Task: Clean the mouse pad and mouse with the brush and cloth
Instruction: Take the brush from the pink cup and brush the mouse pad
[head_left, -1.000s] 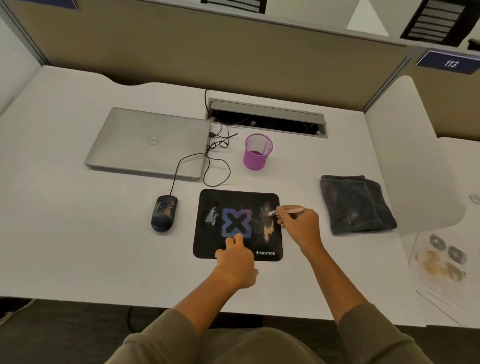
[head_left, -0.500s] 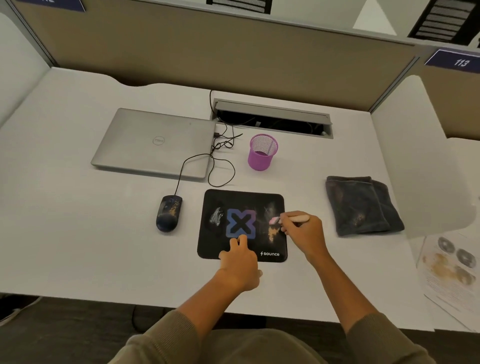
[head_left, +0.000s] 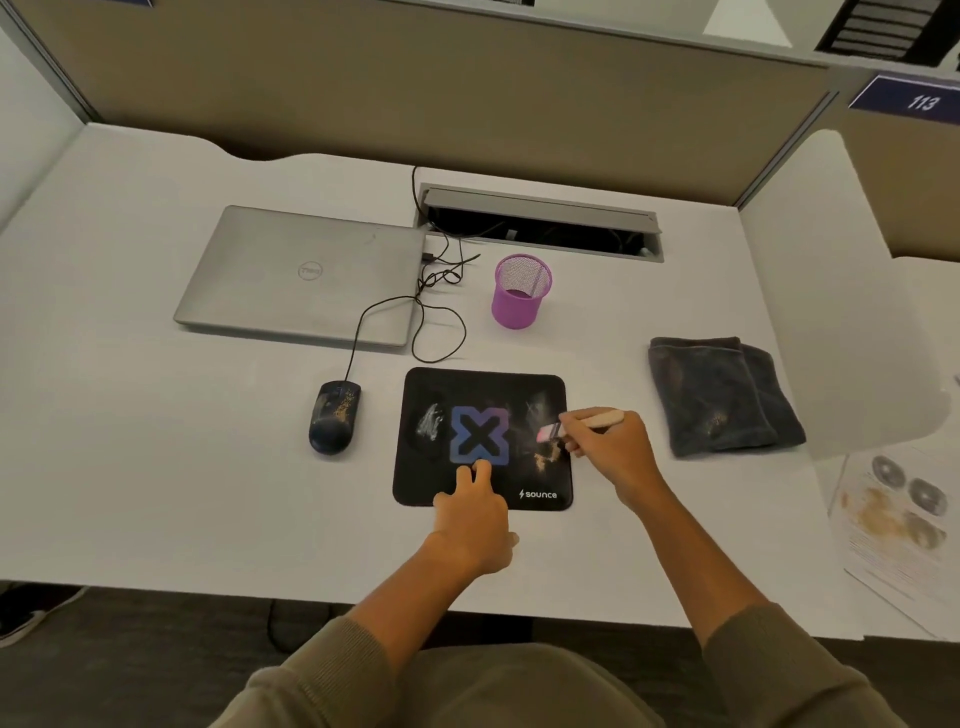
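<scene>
From my remote seat I saw the right hand (head_left: 610, 449), right of the frame's centre, curled around a brush (head_left: 576, 422), its pink bristle end lying on the right part of the mouse pad (head_left: 483, 387) just above a yellowish smudge. The left hand (head_left: 475, 512) lay flat at the lower centre, fingers straight and pressing the pad's near edge beside the blue X. A whitish smear marked the pad's left part. The mouse (head_left: 335, 423) sat just left of the pad, speckled with yellowish dirt, its cable running up toward a closed laptop (head_left: 301, 275) in the upper left. A purple mesh cup (head_left: 521, 291) stood above the pad. The folded dark cloth (head_left: 722, 400) lay to the right, well apart from the pad, on the white desk (head_left: 156, 467).
</scene>
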